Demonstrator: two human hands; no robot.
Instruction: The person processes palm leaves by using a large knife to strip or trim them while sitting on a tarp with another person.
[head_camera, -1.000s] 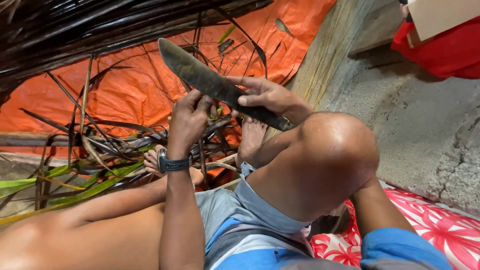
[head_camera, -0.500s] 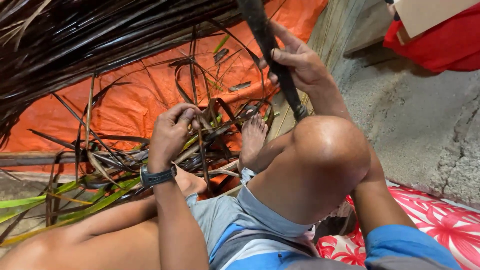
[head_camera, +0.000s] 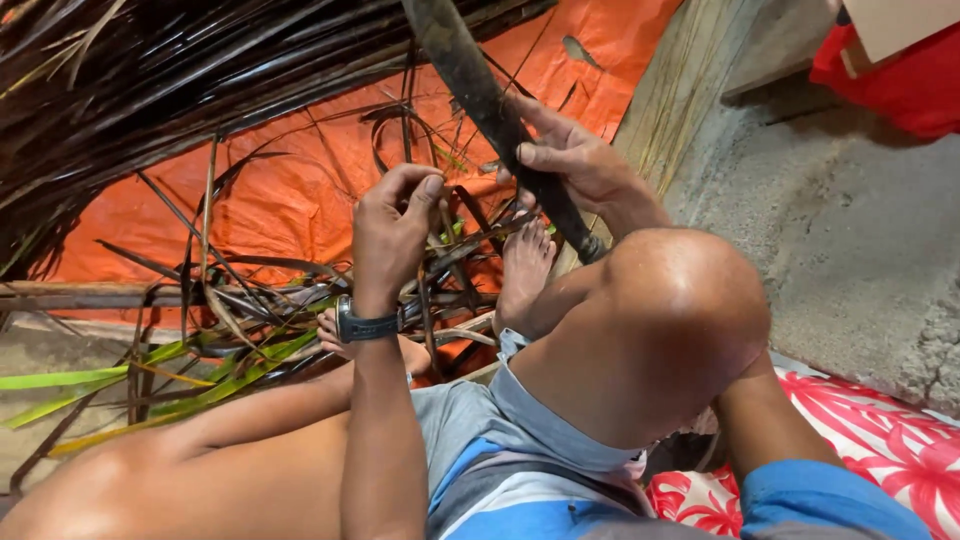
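Observation:
My right hand (head_camera: 572, 162) grips a long dark machete (head_camera: 468, 72) low on the blade, which points up and away past the top edge. Its handle end (head_camera: 588, 246) rests by my raised right knee (head_camera: 682, 305). To the left, my left hand (head_camera: 395, 222), with a dark wristwatch (head_camera: 368, 325), pinches a thin dark palm leaf strip (head_camera: 406, 120) between thumb and fingers, close beside the blade. My bare foot (head_camera: 522, 262) rests on loose strips below both hands.
An orange tarp (head_camera: 290, 205) covers the ground ahead. Dark dried palm fronds (head_camera: 150, 80) pile up at the top left, green leaves (head_camera: 70, 385) lie at the left. A concrete surface (head_camera: 850, 240), a red floral cushion (head_camera: 885, 450) and a red bag (head_camera: 900, 85) are on the right.
The machete has swung from lying across with its tip to the left to pointing up and away. My right hand rose with it. My left hand left the blade and now pinches a strip.

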